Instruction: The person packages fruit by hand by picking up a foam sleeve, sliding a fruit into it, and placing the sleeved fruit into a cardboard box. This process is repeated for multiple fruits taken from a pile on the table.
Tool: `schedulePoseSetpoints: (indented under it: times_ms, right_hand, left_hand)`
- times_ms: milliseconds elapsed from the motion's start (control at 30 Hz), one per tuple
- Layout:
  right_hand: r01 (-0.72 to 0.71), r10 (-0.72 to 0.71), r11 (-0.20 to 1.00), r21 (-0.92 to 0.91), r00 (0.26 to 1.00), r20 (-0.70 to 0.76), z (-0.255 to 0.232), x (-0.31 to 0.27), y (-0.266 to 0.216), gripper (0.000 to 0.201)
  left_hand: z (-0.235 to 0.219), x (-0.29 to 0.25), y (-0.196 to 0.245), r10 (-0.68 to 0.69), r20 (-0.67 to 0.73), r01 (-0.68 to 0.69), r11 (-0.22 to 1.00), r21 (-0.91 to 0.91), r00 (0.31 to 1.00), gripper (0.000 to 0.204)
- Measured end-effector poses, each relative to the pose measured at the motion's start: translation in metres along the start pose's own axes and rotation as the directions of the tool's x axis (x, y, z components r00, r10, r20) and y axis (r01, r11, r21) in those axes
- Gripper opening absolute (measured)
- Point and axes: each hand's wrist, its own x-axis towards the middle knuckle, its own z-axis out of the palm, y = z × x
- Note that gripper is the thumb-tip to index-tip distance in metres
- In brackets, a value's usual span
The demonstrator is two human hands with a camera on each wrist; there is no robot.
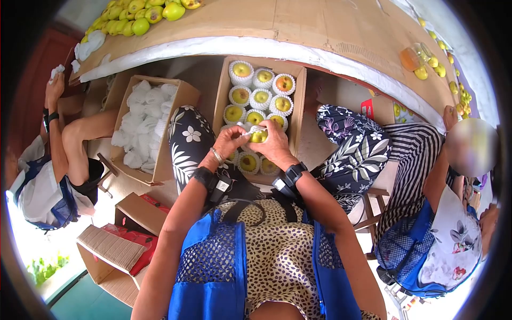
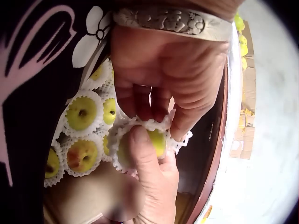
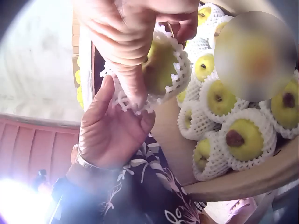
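A yellow-green fruit point(image 1: 258, 136) partly inside a white foam net point(image 3: 183, 70) is held between both hands above a cardboard box point(image 1: 220, 96) of netted fruit. My left hand point(image 1: 229, 141) pinches the net's edge with thumb and fingers; in the left wrist view this hand point(image 2: 170, 70) reaches down to the foam rim. My right hand point(image 1: 274, 144) grips the fruit, its thumb lying on the fruit in the left wrist view. From the right wrist, the right hand point(image 3: 126, 37) is over the fruit and the left hand point(image 3: 114, 135) below it.
Left of the fruit box stands a box of white foam nets point(image 1: 144, 122). A cardboard-covered table point(image 1: 320, 26) with piled fruit point(image 1: 140, 26) lies beyond. People sit on both sides. Open cartons point(image 1: 109, 248) stand at lower left.
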Motion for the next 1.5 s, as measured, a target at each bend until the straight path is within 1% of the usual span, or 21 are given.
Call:
schedulePoseSetpoints:
  times_ms: [100,200,267,300,333,400,467,567,633,700,800,833,1067,1100,1133,1233,1300,1367,1400,1433,1500]
  right_hand:
    - [-0.005,0.001,0.998,-0.055,0.997,-0.08,-0.001,0.001,-0.002,0.058]
    - [0.052,-0.064,0.994,-0.1,0.99,-0.124,0.011,0.002,-0.005,0.056]
    - [0.132,-0.152,0.981,-0.142,0.979,-0.137,0.009,0.002,-0.009,0.051]
    - [0.093,-0.111,0.989,-0.115,0.981,-0.159,0.013,0.001,-0.012,0.049]
    - [0.163,-0.159,0.987,0.014,0.975,-0.157,0.013,0.001,-0.014,0.049]
    - [0.148,-0.143,0.988,0.051,0.985,-0.095,0.012,0.001,-0.018,0.051]
    - [0.187,-0.158,0.97,0.154,0.97,-0.188,0.015,0.003,-0.014,0.043]
    - [-0.008,0.038,0.9,0.435,0.997,-0.06,0.002,0.006,-0.01,0.031]
    - [0.03,0.018,0.917,0.398,0.993,-0.116,0.004,0.005,-0.003,0.024]
    - [0.131,-0.038,0.927,0.351,0.965,-0.258,0.009,0.004,0.0,0.015]
    - [0.115,-0.028,0.924,0.364,0.971,-0.236,0.007,0.005,-0.001,0.013]
    - [0.042,0.017,0.933,0.358,0.987,-0.159,0.003,0.004,-0.003,0.014]
    - [0.063,0.007,0.947,0.316,0.977,-0.215,0.013,0.003,-0.001,0.012]
    - [0.067,0.008,0.928,0.367,0.98,-0.198,0.021,0.005,0.004,0.012]
    - [0.057,0.006,0.918,0.393,0.988,-0.157,0.017,0.003,-0.002,0.011]
    - [0.221,-0.124,0.91,0.351,0.953,-0.277,0.025,-0.002,-0.011,0.012]
    - [0.131,-0.072,0.907,0.4,0.985,-0.159,0.026,-0.003,-0.012,0.011]
    - [0.054,-0.047,0.92,0.388,0.999,-0.027,0.031,-0.004,-0.008,0.016]
    - [0.07,-0.043,0.931,0.358,0.996,-0.083,0.032,-0.004,-0.008,0.021]
    - [0.084,-0.041,0.941,0.326,0.99,-0.137,0.033,-0.005,-0.007,0.025]
    - [0.105,-0.066,0.968,0.226,0.982,-0.174,0.025,-0.007,-0.011,0.042]
  left_hand:
    - [0.006,-0.006,0.012,-0.099,0.1,0.113,0.983,-0.144,0.99,0.016]
    - [0.008,0.001,-0.012,0.005,0.039,0.0,0.992,-0.125,0.999,0.019]
    - [0.005,0.003,-0.022,-0.002,-0.082,-0.001,0.999,-0.037,0.997,0.023]
    - [0.006,0.0,-0.016,-0.039,-0.122,0.032,0.998,-0.057,0.992,0.025]
    - [0.005,-0.002,-0.009,-0.077,-0.163,0.066,0.995,-0.074,0.984,0.027]
    - [-0.002,0.004,-0.023,-0.006,-0.2,-0.052,0.957,-0.285,0.98,0.03]
    - [-0.002,0.005,-0.014,-0.021,-0.258,-0.053,0.96,-0.277,0.966,0.032]
    - [0.002,-0.001,0.0,-0.005,-0.26,-0.064,0.964,-0.257,0.966,0.045]
    - [0.005,-0.001,0.003,0.032,-0.213,-0.065,0.987,-0.15,0.977,0.06]
    - [0.005,0.0,0.001,0.045,-0.154,-0.079,0.972,-0.222,0.987,0.061]
    - [0.002,0.001,-0.001,0.027,-0.144,-0.055,0.978,-0.199,0.989,0.06]
    - [0.002,0.001,-0.004,0.014,-0.149,-0.041,0.983,-0.18,0.989,0.06]
    - [0.004,0.003,-0.009,0.025,-0.238,-0.039,0.998,-0.054,0.971,0.055]
    - [0.011,-0.001,0.004,-0.082,-0.219,0.038,0.979,-0.199,0.972,0.055]
    - [0.007,0.003,-0.004,0.007,-0.203,-0.033,0.991,-0.127,0.979,0.054]
    - [-0.005,0.012,-0.023,0.151,-0.204,-0.151,0.988,0.016,0.967,0.052]
    - [-0.008,0.013,-0.026,0.198,-0.184,-0.196,0.98,0.03,0.963,0.051]
    - [-0.008,0.01,-0.026,0.086,-0.249,-0.13,0.977,-0.168,0.965,0.048]
    - [-0.008,0.01,-0.021,0.026,-0.27,-0.101,0.958,-0.267,0.962,0.047]
    - [-0.002,0.008,-0.013,0.041,-0.275,-0.104,0.971,-0.217,0.96,0.046]
    - [-0.015,0.016,-0.035,0.178,-0.302,-0.159,0.984,0.086,0.937,0.047]
